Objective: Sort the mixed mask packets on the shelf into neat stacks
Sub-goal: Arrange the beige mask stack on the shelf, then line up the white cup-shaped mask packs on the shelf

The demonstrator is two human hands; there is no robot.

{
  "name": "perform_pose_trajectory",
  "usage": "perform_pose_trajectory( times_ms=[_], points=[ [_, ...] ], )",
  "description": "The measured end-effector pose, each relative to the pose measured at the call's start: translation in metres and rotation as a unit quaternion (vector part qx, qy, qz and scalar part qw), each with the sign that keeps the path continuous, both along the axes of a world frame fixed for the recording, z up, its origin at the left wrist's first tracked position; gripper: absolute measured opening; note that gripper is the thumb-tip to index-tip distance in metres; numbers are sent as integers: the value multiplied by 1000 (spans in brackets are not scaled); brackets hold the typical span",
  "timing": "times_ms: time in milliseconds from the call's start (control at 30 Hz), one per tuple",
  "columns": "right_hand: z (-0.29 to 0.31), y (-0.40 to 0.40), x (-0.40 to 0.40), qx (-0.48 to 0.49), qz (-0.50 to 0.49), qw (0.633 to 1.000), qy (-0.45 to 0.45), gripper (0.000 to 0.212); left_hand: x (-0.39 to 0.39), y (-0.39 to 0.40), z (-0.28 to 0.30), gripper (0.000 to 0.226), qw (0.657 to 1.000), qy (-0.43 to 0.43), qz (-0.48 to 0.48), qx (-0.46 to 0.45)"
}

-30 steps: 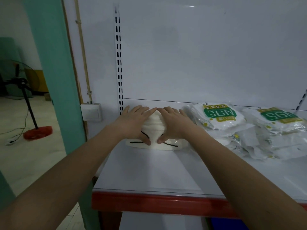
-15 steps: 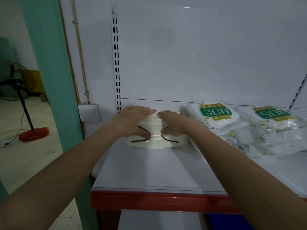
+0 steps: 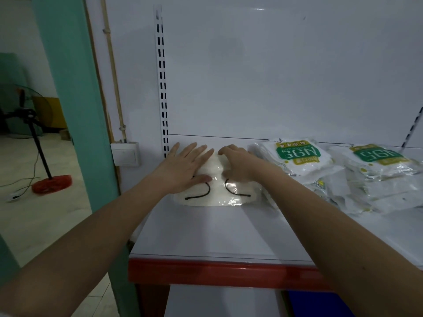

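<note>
A stack of clear-wrapped white masks with black ear loops [image 3: 215, 193] lies at the left end of the white shelf [image 3: 206, 234]. My left hand [image 3: 185, 168] presses flat on its left side with straight fingers. My right hand [image 3: 238, 165] rests on its right side, fingers bent at the tips over the top. To the right sit two piles of N95 packets with green labels, the nearer pile [image 3: 297, 159] beside my right wrist and the farther pile [image 3: 380, 163] near the right edge.
The shelf has a red front edge [image 3: 206, 271] and a white back panel with a slotted upright [image 3: 162, 88]. A teal pillar [image 3: 75, 110] and a wall switch [image 3: 125, 153] stand to the left. A floor fan [image 3: 34, 143] stands on the floor far left.
My hands have moved slightly apart on the stack, showing more of its middle and both black ear loops. My left fingers have spread out flatter.
</note>
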State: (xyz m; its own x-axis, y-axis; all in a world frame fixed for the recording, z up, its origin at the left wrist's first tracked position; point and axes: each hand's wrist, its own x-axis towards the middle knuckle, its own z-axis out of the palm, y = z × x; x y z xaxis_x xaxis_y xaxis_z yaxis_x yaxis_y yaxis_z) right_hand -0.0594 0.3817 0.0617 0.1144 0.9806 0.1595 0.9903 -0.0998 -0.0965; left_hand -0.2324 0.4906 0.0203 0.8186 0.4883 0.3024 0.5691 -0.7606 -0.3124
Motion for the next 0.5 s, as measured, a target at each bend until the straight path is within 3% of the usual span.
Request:
perform_pose_trajectory(
  times_ms=[133,300,433,500],
  points=[
    [7,-5,2,30,11,999,-8,62,0,-10,0,95,1000,2,-24,18],
    [9,-13,6,29,27,999,-8,68,0,-15,2,121,998,-14,-56,-9],
    [18,-17,7,77,43,996,1,68,1,-21,8,125,996,-12,-84,-33],
    [18,-19,3,45,40,997,-43,82,4,-23,6,124,996,10,-86,-27]
  ],
)
